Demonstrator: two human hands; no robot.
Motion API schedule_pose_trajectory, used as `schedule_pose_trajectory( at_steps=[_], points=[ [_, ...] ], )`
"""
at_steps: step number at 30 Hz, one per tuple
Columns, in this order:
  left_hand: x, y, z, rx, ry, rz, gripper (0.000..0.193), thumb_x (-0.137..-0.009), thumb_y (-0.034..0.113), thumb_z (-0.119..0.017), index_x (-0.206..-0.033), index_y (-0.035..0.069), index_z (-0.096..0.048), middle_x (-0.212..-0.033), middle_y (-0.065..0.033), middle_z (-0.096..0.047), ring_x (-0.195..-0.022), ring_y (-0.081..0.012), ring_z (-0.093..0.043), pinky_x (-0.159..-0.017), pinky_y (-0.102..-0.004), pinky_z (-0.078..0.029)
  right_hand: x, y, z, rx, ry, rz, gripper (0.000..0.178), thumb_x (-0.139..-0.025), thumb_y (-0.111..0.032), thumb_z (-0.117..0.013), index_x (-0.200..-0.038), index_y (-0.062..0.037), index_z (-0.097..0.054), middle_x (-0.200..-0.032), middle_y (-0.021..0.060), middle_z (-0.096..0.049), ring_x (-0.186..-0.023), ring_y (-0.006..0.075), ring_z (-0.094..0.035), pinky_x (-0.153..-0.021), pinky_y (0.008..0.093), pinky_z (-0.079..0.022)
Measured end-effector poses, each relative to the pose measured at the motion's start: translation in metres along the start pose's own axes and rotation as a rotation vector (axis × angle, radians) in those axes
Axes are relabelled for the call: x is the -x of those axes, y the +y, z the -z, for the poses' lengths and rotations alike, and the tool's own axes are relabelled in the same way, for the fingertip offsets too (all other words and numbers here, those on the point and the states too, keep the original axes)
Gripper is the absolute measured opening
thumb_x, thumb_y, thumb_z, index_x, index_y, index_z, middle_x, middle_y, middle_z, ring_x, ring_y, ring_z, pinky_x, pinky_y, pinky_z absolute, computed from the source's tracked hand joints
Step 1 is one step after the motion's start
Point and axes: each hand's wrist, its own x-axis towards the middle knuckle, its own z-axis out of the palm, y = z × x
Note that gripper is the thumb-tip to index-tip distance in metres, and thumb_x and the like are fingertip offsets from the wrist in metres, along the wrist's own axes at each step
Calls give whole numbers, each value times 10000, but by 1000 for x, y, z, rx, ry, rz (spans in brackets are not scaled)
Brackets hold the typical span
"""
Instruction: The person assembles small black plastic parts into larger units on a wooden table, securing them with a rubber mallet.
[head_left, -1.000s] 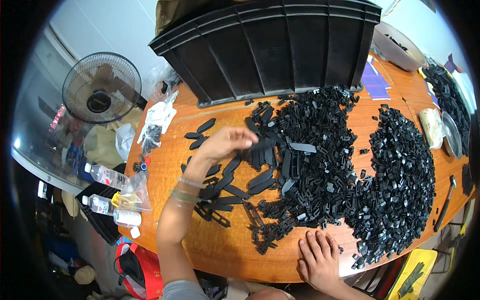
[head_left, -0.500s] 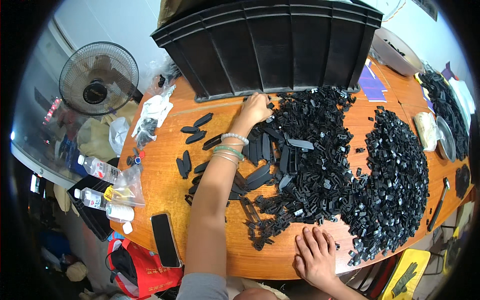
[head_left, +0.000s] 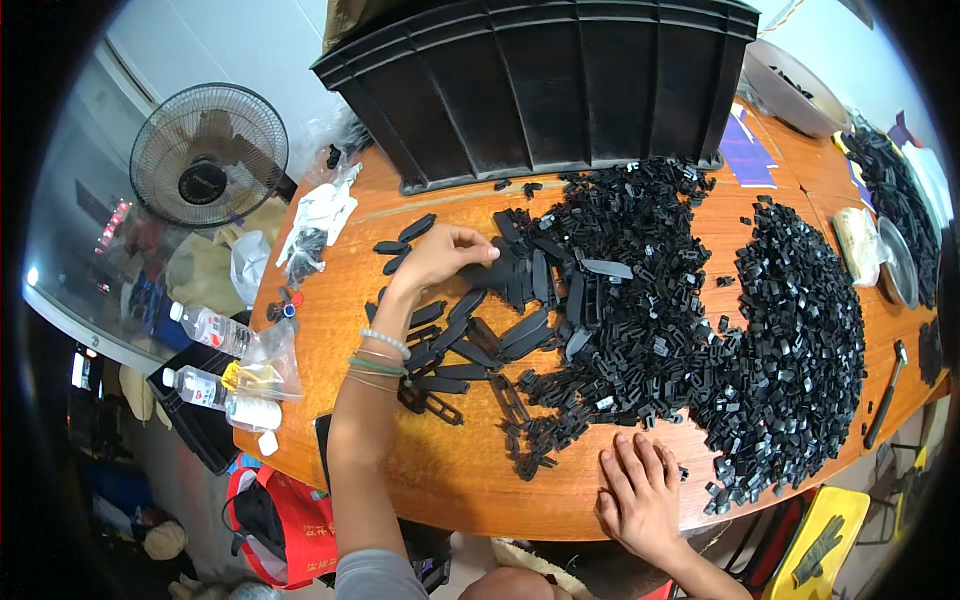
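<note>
My left hand (head_left: 440,258) hovers over the left part of the table, thumb and fingers pinched together. A dark, blurred black plastic piece (head_left: 487,274) shows under its fingertips; its exact shape is hard to make out. Long, flat black plastic pieces (head_left: 523,333) lie below and to the right of that hand, some overlapping. A few more such pieces (head_left: 416,227) rest behind it. My right hand (head_left: 642,500) lies flat at the table's near edge, fingers stretched out and holding nothing. Beyond its fingertips spreads a heap of small black frame-shaped plastic parts (head_left: 640,290).
A large black crate (head_left: 540,95) stands at the back. To the right is another heap of small black parts (head_left: 795,350), with a black-handled tool (head_left: 885,395) beyond it. Bottles (head_left: 212,330), a plastic bag (head_left: 275,355) and a fan (head_left: 208,160) are at left.
My left hand has moved left and nearer from the crate's foot, and a dark piece now shows at its fingertips. My right hand stays flat on the table. The view has shifted slightly.
</note>
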Motion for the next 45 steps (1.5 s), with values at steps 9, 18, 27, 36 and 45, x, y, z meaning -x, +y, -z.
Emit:
schedule_pose_trajectory(
  at_steps=[9, 18, 27, 36, 45],
  points=[
    [-21, -26, -56, -549, 200, -192, 538, -946, 383, -457, -1281, -36, -497, -1445, -240, -316, -1342, -378, -300, -1120, -402, -231, -2, -6, 3, 11, 24, 14, 489, -825, -243, -557, -1270, -47, -502, -1365, 153, -439, -1276, 342, -371, -1070, 493, -223],
    [52, -11, -64, -600, -4, -184, 373, -947, 160, -464, -1258, -39, -513, -1399, -215, -406, -1335, -339, -336, -1100, -404, -268, 1, -1, 1, -4, 37, -10, 485, -825, -233, -562, -1268, -41, -508, -1367, 152, -435, -1285, 339, -363, -1071, 492, -227],
    [15, 16, -90, -722, 92, -507, 267, -732, -1, -562, -997, -15, -597, -942, -156, -565, -981, -329, -515, -906, -421, -415, 1, -5, -2, -28, 89, 27, 476, -837, -222, -566, -1267, -28, -504, -1357, 151, -444, -1282, 336, -368, -1076, 486, -227],
    [36, 51, -66, -561, -299, -89, 296, -771, 188, -692, -1006, 8, -671, -958, -178, -672, -947, -323, -626, -871, -359, -474, 4, 0, -3, 1, 106, 6, 480, -837, -231, -569, -1269, -31, -500, -1350, 145, -451, -1263, 328, -384, -1085, 479, -217],
    [-27, 8, -104, -243, 111, 185, 241, -724, 170, -750, -646, -30, -641, -676, -102, -660, -626, -183, -608, -627, -343, -481, 3, -4, -5, -9, 123, 35, 472, -842, -247, -570, -1259, -32, -512, -1345, 145, -461, -1276, 318, -381, -1090, 472, -219]
  ],
)
